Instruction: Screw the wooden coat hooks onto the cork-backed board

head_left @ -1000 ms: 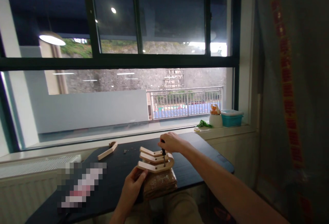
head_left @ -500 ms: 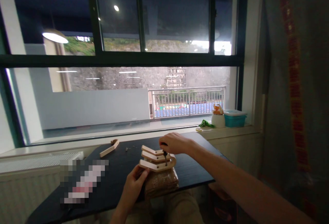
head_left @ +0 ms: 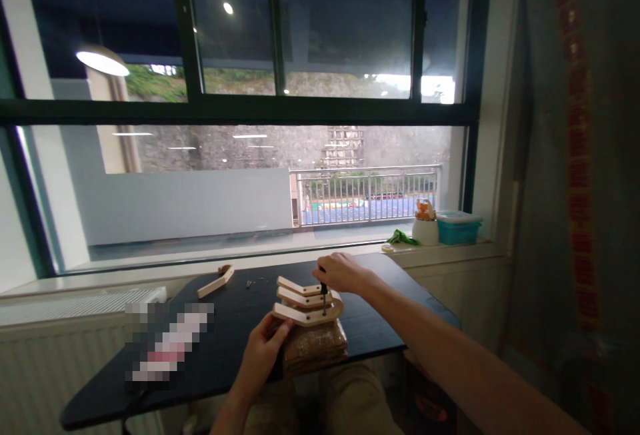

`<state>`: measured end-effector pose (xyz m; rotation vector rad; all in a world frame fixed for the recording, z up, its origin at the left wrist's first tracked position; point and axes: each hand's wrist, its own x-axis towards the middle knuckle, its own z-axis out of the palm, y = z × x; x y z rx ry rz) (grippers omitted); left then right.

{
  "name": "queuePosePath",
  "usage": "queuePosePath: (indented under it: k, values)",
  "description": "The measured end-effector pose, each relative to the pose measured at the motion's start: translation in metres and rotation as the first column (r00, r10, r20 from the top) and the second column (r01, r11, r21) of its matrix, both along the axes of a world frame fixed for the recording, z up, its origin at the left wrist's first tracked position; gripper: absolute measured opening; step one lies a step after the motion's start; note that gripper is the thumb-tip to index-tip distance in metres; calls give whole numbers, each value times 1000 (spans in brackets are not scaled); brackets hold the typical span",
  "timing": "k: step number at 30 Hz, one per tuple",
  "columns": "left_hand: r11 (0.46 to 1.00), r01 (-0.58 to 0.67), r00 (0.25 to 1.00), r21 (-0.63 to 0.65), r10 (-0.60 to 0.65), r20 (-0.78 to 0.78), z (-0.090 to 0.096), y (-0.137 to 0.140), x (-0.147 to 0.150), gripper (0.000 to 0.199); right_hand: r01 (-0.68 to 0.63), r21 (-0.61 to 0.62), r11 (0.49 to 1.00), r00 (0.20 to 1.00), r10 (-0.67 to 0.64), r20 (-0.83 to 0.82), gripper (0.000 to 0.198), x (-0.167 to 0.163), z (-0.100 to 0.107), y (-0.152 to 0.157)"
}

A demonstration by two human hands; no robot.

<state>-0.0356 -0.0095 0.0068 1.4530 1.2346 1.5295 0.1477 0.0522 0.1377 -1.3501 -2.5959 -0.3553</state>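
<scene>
My right hand (head_left: 343, 272) is wrapped round the dark handle of a screwdriver (head_left: 324, 298). Its shaft points straight down, and the tip meets the nearest arm of a pale wooden frame (head_left: 306, 300). Three bent wooden arms lie side by side in this frame, with dark screw heads or holes along them and a rounded end at the right. My left hand (head_left: 266, 344) pinches the near left arm between thumb and fingers. Beneath the frame is a brown package (head_left: 316, 347) in shiny wrap, at the table's front edge.
On the dark table (head_left: 225, 342) lie a loose bent wooden piece (head_left: 215, 285), small screws (head_left: 249, 284) and a pixelated sheet (head_left: 173, 345). The windowsill holds a green cloth (head_left: 401, 237), a white pot (head_left: 425, 230) and a teal box (head_left: 459, 230). A radiator (head_left: 75, 355) stands left.
The view has shifted slightly. My right hand has risen a little over the frame, showing more of the screwdriver's shaft. My left hand keeps its grip on the frame.
</scene>
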Motion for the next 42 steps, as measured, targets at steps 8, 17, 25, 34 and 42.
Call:
queuePosePath:
  k: [8, 17, 25, 34, 42]
  values:
    - [1000, -8, 1000, -15, 8, -6, 1, -1, 0, 40, -152, -82, 985, 987, 155, 28, 25, 15, 14, -8]
    - [1000, -20, 1000, -5, 20, -21, -1, -1, 0, 37, -71, -93, 993, 997, 70, -21, 30, 16, 3, -1]
    - [998, 35, 999, -47, -36, -28, -3, 4, -1, 42, -2, -62, 998, 1000, 1, -25, 38, 15, 1, 5]
    - [997, 72, 914, -27, -77, -397, -12, 2, -3, 97, -145, -17, 989, 985, 143, -99, 25, -3, -21, 17]
    - [999, 33, 810, 39, -4, -587, -35, 40, -25, 94, -168, -17, 986, 935, 154, -320, 18, -9, -36, 51]
